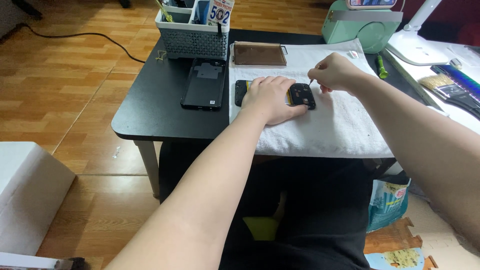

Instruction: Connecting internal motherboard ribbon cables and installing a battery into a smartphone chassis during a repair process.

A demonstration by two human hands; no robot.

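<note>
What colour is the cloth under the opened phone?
White; the cloth shows best in the head view, under the phone.

Bare arms, dark trousers

I see my left hand (272, 97) and right hand (337, 72) uncovered, forearms sleeveless, no rings or watch; black trousers cover my lap.

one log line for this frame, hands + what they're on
left hand: flat on opened phone | right hand: thin tool tip at phone | base: white towel | back cover: apart, left
</note>
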